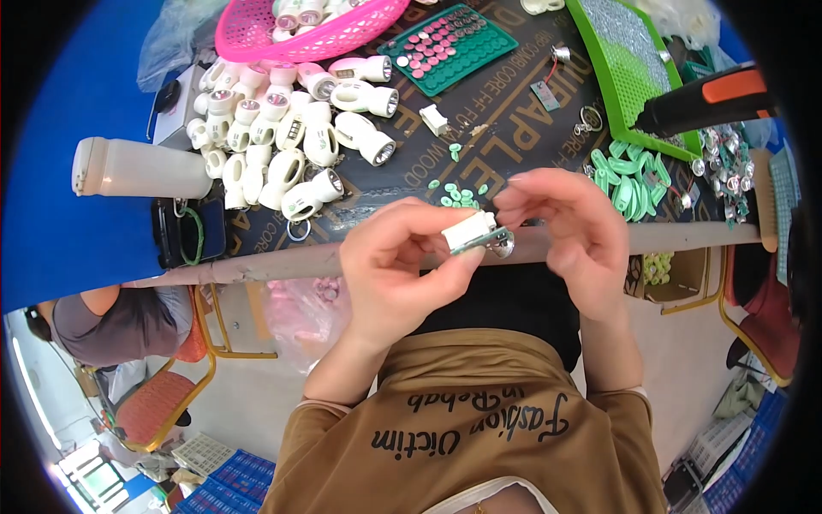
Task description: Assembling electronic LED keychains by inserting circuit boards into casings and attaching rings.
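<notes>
My left hand [394, 265] pinches a small green circuit board [467, 242] between thumb and fingers, just above the table's near edge. A white rectangular block [468, 230] sits on the board, and a shiny round lamp reflector [503, 245] hangs at its right end. My right hand [569, 240] is beside it, fingers bent and apart from the thumb, with nothing visible in them. Its fingertips are close to the block's right end; whether they touch it I cannot tell. Small green buttons [460, 197] lie on the table just beyond. Another white block [435, 120] lies farther back.
Several white flashlights [318, 141] crowd the left, by a pink basket [224, 38] and a white bottle [141, 170]. A teal tray [479, 58] holds pink buttons. On the right are a green tray [591, 34], a black-and-orange tool [719, 96], green plastic parts [634, 184] and reflector assemblies [728, 171].
</notes>
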### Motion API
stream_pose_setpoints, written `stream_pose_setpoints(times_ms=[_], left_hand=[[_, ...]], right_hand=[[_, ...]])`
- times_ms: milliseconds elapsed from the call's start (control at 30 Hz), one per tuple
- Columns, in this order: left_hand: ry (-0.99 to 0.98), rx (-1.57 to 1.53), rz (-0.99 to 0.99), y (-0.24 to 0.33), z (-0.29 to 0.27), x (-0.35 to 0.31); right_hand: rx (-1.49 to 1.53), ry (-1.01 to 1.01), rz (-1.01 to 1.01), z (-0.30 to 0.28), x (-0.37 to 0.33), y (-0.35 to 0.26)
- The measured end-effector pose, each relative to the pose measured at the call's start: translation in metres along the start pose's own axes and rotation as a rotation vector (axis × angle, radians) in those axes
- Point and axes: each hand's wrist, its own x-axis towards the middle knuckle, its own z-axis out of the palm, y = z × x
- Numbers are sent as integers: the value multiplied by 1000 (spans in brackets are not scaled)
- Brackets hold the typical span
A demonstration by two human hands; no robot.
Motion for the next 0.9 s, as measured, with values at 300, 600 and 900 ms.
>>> stream_pose_setpoints(times_ms=[300, 600, 900], left_hand=[[-91, 458, 364, 5, -6, 10], [-111, -67, -171, 9, 5, 10], [-65, -126, -181, 3, 17, 16]], right_hand=[[-252, 94, 88, -3, -4, -5], [-612, -10, -127, 7, 5, -30], [-188, 145, 93, 16, -2, -13]])
